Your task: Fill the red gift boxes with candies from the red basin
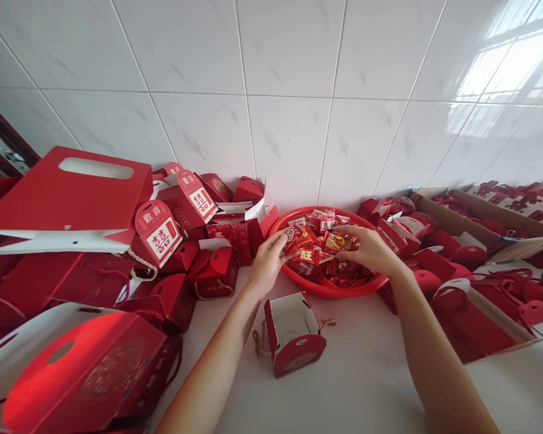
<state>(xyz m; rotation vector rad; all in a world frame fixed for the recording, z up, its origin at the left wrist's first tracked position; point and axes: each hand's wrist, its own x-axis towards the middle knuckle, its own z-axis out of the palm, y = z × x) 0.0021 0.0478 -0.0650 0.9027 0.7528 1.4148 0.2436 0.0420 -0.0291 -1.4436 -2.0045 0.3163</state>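
Observation:
A round red plastic basket (339, 293) full of wrapped candies (308, 256) stands in front of me near the wall. My left hand (269, 258) is over the basket's left side, its fingers closed on a red-wrapped candy (294, 236). At the right side of the candy pile, my right hand (366, 246) pinches a yellow-and-red wrapped candy (337, 242) between thumb and fingers. Nearer to me, between my forearms, sits a small red gift box (298, 355) with its top open, white inside and with twisted cord handles. Its inside looks bare.
Red gift boxes (212, 270) crowd the left side, with a large red box (81, 187) and an open one (81, 367) among them. More red boxes (475, 313) and cardboard cartons (516, 247) line the right. A white tiled wall (289, 138) rises behind.

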